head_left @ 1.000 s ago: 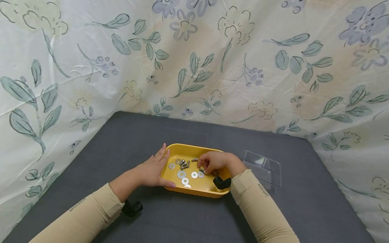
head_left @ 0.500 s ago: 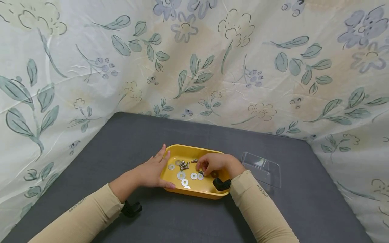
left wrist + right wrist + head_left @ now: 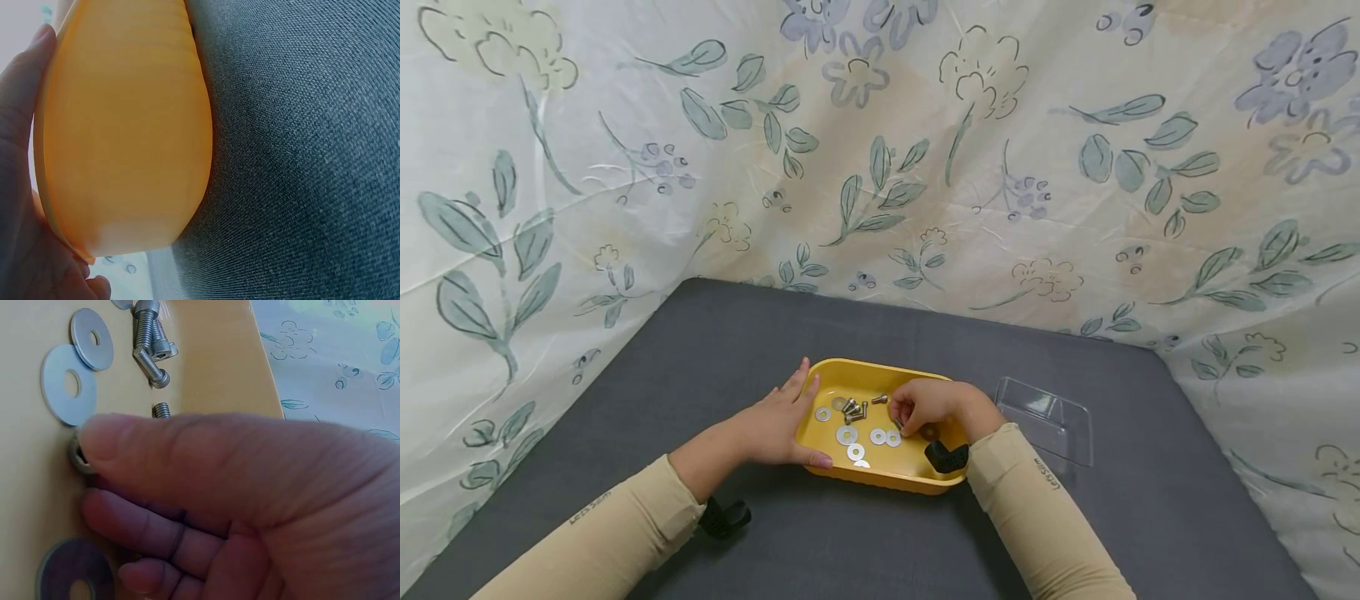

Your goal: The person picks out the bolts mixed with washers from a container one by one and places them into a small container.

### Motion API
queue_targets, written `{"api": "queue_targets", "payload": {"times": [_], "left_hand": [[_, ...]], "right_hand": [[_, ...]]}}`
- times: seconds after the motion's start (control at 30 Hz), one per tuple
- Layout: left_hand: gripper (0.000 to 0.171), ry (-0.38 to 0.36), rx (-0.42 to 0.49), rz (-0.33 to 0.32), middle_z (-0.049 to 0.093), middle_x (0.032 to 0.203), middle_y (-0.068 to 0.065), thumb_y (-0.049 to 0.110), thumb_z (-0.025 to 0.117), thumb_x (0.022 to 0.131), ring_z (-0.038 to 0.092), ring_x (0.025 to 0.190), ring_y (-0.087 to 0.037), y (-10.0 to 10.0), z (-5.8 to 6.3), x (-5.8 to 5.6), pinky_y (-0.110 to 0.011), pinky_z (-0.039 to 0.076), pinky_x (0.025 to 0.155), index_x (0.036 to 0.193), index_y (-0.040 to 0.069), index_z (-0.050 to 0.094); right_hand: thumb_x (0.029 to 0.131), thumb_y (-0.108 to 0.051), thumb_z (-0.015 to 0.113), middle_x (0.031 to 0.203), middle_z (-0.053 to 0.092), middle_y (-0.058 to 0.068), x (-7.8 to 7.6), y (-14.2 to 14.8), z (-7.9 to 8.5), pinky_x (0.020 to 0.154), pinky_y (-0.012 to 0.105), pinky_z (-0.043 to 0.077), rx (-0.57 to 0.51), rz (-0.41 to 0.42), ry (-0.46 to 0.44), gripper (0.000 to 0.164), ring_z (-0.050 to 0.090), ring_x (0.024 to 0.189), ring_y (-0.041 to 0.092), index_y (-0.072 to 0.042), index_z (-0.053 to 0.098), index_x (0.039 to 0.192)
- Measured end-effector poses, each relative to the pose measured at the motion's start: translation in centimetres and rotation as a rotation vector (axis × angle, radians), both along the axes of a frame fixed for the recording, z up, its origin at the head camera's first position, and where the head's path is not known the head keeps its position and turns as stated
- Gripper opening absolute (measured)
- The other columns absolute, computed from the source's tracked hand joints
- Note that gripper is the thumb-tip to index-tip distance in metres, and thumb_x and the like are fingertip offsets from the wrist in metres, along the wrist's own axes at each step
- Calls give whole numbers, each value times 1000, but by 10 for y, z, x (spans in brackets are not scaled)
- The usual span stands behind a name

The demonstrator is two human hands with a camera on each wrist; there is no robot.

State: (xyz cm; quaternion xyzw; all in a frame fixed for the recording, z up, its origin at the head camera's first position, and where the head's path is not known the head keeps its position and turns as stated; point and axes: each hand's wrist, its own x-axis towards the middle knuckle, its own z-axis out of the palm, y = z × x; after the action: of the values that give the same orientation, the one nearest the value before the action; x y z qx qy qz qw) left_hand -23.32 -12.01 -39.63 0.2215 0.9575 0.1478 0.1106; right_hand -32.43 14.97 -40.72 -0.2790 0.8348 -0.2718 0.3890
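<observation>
A yellow tray (image 3: 880, 479) holds loose flat washers (image 3: 840, 435) and socket-head bolts (image 3: 852, 408). My left hand (image 3: 767, 425) rests on its left end, fingers fairly straight along the side and thumb on the front rim. In the left wrist view the tray's outer wall (image 3: 125, 125) fills the middle, beside that hand. Inside the tray, my right hand (image 3: 934, 400) pinches a bolt between thumb and fingertips. Its socket head (image 3: 78, 456) shows past the thumb in the right wrist view; the shank is hidden. One washer (image 3: 72, 575) lies just below those fingers.
A clear plastic container (image 3: 1052, 421) sits on the dark grey cloth (image 3: 850, 542) right of the tray, partly behind my right forearm. A floral curtain (image 3: 880, 167) closes off the back and both sides. Each wrist wears a black camera mount (image 3: 946, 457).
The bolt at my right fingertips has turned from lying nearly flat to a steeper angle, and less of it shows. My left hand stays on the tray.
</observation>
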Motion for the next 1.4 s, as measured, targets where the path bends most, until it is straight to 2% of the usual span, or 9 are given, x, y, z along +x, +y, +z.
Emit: {"api": "queue_targets", "payload": {"times": [0.23, 0.43, 0.57, 0.67, 0.77, 1.03, 1.4], "left_hand": [[127, -12, 4, 4, -17, 151, -11, 79, 59, 60, 3, 139, -27, 0, 1, 0, -49, 17, 108, 147, 5, 3], [126, -11, 12, 11, -16, 151, -12, 74, 63, 61, 4, 139, -28, 1, 2, 0, -50, 17, 108, 146, 3, 3], [126, -11, 13, 9, -16, 151, -12, 74, 63, 61, 6, 139, -28, 1, 2, 0, -50, 17, 108, 146, 2, 4], [126, -14, 14, 10, -16, 151, -12, 74, 63, 61, 7, 139, -28, 1, 2, 1, -49, 17, 108, 146, 2, 4], [126, -16, 10, 13, -16, 151, -11, 74, 63, 61, 6, 139, -27, 1, 2, 1, -49, 17, 109, 146, 3, 4], [125, -9, 18, 1, -16, 151, -13, 72, 64, 63, 6, 139, -29, -1, 3, 1, -50, 17, 108, 146, 1, 4], [126, -3, 11, -1, -16, 151, -12, 74, 63, 61, 5, 139, -29, 0, 0, 0, -50, 17, 108, 146, 1, 4]], "right_hand": [[81, -4, 67, 71, 55, 2, -1, 0, 4, 56, 29, 48, 6, 33, 87, 11, 52, 59, 18, -4, 60, 90], [82, -5, 66, 70, 53, 2, -1, 1, 12, 57, 28, 46, -33, 27, 104, 9, 51, 59, 17, -3, 61, 90], [82, -9, 67, 74, 58, 0, -1, 0, 17, 63, 25, 46, -39, 41, 186, 9, 52, 65, 13, -8, 63, 90], [82, -12, 68, 77, 59, 0, -1, 1, 22, 66, 26, 47, -37, 25, 212, 11, 53, 69, 13, -11, 64, 92], [82, -13, 68, 78, 59, 1, -1, 2, 29, 68, 28, 47, -45, 14, 225, 14, 53, 71, 15, -8, 64, 95], [83, -14, 68, 78, 59, 0, 0, 9, 44, 66, 27, 46, -51, 13, 294, 12, 53, 71, 15, -9, 64, 94], [83, -14, 68, 79, 59, 1, 1, 31, 63, 67, 30, 47, -73, -50, 335, 15, 52, 73, 18, -7, 63, 95]]}}
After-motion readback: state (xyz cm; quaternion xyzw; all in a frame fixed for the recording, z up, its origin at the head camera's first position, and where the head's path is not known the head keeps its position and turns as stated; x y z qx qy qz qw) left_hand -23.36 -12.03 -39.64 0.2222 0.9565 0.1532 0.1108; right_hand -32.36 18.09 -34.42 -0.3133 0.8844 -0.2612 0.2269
